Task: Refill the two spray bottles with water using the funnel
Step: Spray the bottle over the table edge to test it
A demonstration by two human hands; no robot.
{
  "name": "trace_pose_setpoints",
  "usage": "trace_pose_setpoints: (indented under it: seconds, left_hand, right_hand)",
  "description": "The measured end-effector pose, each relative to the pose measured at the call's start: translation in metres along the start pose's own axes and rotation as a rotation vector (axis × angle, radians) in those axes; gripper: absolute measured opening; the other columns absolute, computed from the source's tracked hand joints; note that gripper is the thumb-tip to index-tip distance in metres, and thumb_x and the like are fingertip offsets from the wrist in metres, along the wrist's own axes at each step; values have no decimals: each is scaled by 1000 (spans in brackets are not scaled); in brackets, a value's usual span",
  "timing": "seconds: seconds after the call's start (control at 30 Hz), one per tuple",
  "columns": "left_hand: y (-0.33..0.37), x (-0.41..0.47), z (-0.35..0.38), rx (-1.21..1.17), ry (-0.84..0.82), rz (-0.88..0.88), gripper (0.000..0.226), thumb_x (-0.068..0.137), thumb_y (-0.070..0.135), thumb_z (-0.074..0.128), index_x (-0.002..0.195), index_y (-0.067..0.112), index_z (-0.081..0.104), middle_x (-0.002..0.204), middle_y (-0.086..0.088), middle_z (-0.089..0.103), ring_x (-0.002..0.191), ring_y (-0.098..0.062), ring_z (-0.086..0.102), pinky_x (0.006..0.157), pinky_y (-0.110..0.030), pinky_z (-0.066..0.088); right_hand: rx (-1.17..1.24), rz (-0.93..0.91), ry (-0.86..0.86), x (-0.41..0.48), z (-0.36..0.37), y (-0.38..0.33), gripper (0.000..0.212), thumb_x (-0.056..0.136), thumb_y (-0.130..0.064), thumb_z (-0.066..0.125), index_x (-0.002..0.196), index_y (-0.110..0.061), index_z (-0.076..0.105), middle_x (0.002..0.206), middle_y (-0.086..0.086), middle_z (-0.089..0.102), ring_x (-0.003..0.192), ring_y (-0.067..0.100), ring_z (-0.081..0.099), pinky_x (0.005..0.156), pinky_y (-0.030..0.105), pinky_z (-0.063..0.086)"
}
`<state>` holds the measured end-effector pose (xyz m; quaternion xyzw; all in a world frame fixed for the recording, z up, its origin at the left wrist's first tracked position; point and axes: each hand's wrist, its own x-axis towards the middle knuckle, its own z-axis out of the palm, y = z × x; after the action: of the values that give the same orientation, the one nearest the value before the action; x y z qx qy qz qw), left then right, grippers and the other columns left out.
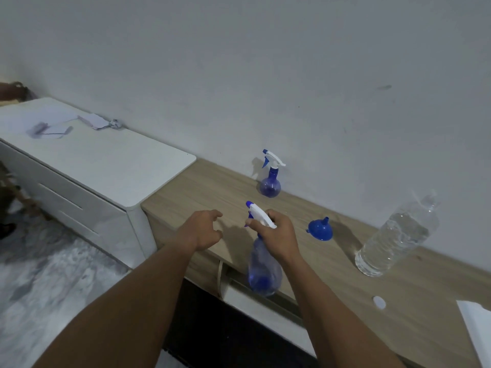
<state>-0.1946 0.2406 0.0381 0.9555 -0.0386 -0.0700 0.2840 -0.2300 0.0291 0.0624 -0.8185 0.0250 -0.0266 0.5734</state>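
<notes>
My right hand [279,236] grips the white trigger head of a blue translucent spray bottle [264,269], held over the front edge of the wooden table [345,274]. My left hand [203,229] hovers just left of it, fingers curled apart and holding nothing. A second blue spray bottle [270,176] stands upright by the wall. A blue funnel [320,229] lies mouth down on the table, right of my right hand. A clear plastic water bottle [398,236] stands uncapped further right, and its white cap [379,302] lies on the table in front.
A white cabinet [106,166] with papers on top adjoins the table's left end. A white sheet corner [475,330] shows at the lower right. A grey wall runs behind the table. Pale marbled floor lies at the lower left.
</notes>
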Motion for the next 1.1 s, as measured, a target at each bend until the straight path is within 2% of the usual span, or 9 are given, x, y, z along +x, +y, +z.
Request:
trace_pose_setpoints:
  seconds: [0.1,0.27,0.43,0.53,0.7,0.8,0.87,0.97,1.1]
  left_hand:
    - [14,7,6,-112,-44,-13,64,71,21,71,134,22,57,129,-3,63,112,-14,61,96,-25,48]
    - [29,24,19,-323,-172,-16,84,60,23,83,138,29,52,132,7,57,111,-15,61,84,-37,59]
    - [20,69,13,-528,-192,17,103,43,43,92,135,23,52,126,5,61,113,-12,61,99,-39,51]
    - [6,102,3,-615,-186,22,90,42,38,91,124,25,56,118,5,64,103,-8,63,96,-39,53]
    - [-28,168,-19,-522,-163,84,64,62,17,92,115,24,56,111,7,63,96,-6,62,69,-9,46]
    - [-50,208,-26,-403,-155,137,56,71,11,86,116,19,54,114,-2,63,90,-6,59,77,-18,52]
    - [-61,233,-29,-262,-134,144,55,69,40,83,112,41,47,107,9,64,86,-7,60,80,-32,54]
    - [-65,260,-32,-60,-78,142,58,61,64,70,113,51,47,99,15,66,88,-9,65,78,-34,54]
    - [-59,286,-19,-167,-62,165,64,72,38,78,130,30,53,106,13,59,97,-12,61,82,-24,46]
  right_hand:
    - [38,5,8,24,-6,-15,25,75,-41,84,83,-21,71,68,-2,64,61,7,58,57,23,44]
    - [98,-14,21,67,-2,-34,32,74,-36,86,64,-13,66,54,-8,50,48,8,43,52,18,36]
    - [167,-15,28,115,21,-49,38,74,-30,87,54,-15,59,57,6,48,53,16,38,49,19,32]
    - [134,-12,30,148,38,-53,43,73,-34,87,58,-10,54,56,4,46,52,15,39,54,25,33]
    - [97,-4,7,199,64,-59,42,77,-28,85,76,7,62,63,6,57,60,14,52,58,24,41]
    - [72,13,45,229,77,-52,15,80,-20,82,84,-10,73,78,1,72,73,15,67,69,28,55]
    - [16,6,92,250,85,-44,12,82,-17,78,94,-17,74,88,-2,75,86,18,71,81,39,60]
    - [-122,11,146,273,97,-36,20,87,-18,70,106,-25,72,90,-8,72,84,10,67,72,24,54]
    - [-228,-9,169,289,105,-33,36,97,-17,59,129,-33,62,103,-9,70,85,1,62,69,3,43]
